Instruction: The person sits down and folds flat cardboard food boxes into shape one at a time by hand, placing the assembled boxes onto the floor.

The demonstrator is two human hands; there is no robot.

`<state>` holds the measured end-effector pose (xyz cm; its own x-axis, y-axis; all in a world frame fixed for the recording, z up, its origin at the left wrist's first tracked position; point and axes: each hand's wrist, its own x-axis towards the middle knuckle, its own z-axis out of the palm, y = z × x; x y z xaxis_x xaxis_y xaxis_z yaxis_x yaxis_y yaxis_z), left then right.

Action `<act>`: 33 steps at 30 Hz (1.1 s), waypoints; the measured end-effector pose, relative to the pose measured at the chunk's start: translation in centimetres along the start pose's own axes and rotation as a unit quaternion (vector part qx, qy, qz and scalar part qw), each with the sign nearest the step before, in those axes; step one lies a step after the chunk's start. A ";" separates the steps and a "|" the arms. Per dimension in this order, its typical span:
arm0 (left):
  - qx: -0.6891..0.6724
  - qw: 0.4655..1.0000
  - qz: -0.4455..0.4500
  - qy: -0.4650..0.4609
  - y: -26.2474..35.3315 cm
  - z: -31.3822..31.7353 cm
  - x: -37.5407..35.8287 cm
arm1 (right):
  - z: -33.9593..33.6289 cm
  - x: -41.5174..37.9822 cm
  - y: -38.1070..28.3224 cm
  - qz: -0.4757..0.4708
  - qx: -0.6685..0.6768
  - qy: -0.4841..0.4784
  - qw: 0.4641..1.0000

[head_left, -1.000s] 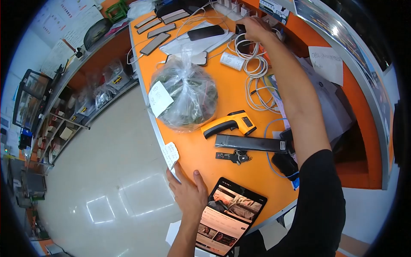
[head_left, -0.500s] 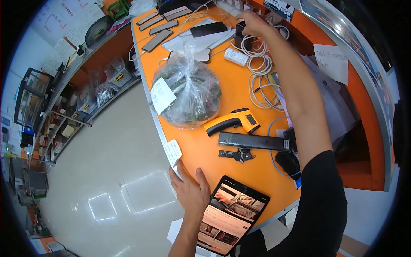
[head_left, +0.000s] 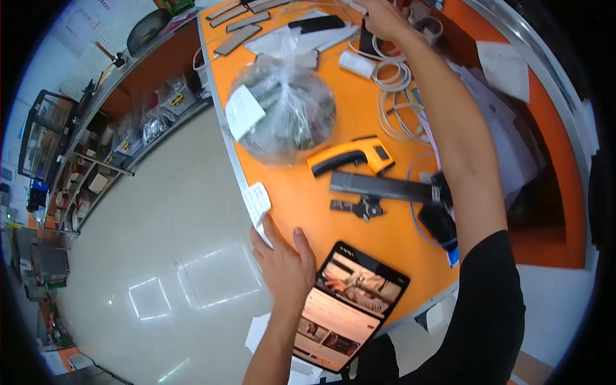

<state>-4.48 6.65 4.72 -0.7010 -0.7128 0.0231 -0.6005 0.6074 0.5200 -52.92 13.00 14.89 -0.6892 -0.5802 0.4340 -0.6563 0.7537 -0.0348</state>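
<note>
My left hand [head_left: 287, 273] rests at the left edge of the orange desk, fingers stretched and thumb apart. Its fingertips touch or lie beside a handwritten paper slip [head_left: 258, 200]. Just right of it lies a tablet [head_left: 346, 305] with a lit screen. My right hand [head_left: 386, 24] reaches to the far end of the desk, above white coiled cables [head_left: 393, 80] and beside a dark box [head_left: 367, 42]. The top of the frame and blur hide what its fingers do. A white cylinder-like item [head_left: 357, 65] lies near that hand.
Mid-desk sit a knotted clear plastic bag [head_left: 292, 122], a yellow infrared thermometer [head_left: 353, 156], a long black bar [head_left: 382, 187] and keys [head_left: 366, 207]. Several phones [head_left: 237, 40] lie at the back left. An orange partition [head_left: 545, 115] curves along the right.
The view has tilted down, so the desk things appear higher in it. My right hand has moved partly out of the top of the frame. My left hand stays by the slip.
</note>
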 end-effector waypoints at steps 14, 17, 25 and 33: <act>-0.373 0.927 0.043 -0.007 -10.0 -0.6 -1.3 | -21.9 -36.4 -15.9 -0.162 0.028 0.179 0.970; -0.478 0.877 0.048 -0.029 -16.8 -5.8 -7.0 | -23.4 -50.1 -20.3 -0.155 0.125 0.213 0.956; -0.433 0.887 -0.109 0.116 -41.1 -4.5 -32.2 | -12.1 -89.6 -31.3 0.248 0.459 -0.015 0.853; -0.376 0.891 -0.181 0.178 -48.5 4.8 -50.4 | -6.1 -101.0 -40.5 0.252 0.471 -0.084 0.841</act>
<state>58.12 14.80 -25.79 -0.2669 -0.9617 -0.0624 -0.2400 0.0037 0.9708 45.13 42.99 -22.05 -0.9343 -0.3560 0.0201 -0.1656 0.3833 -0.9087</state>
